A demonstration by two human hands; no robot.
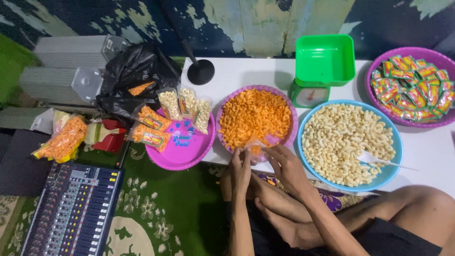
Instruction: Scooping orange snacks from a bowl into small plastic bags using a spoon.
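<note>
My left hand [240,167] and my right hand [283,163] meet at the near rim of a purple bowl [282,97] full of orange puffed snacks [255,116]. Between their fingertips they pinch a small clear plastic bag [256,146] with a few orange pieces inside. Right of it stands a blue bowl [398,142] of pale curled snacks with a white plastic spoon [374,159] lying in it. To the left, a purple tray [187,147] carries several filled small bags of orange and pale snacks.
A green kitchen scale [322,66] and a purple bowl of colourful sachets [411,87] sit at the back of the white table [246,73]. A black plastic bag [135,76], a large bag of orange snacks [61,140] and an audio mixer [73,211] lie on the green carpet.
</note>
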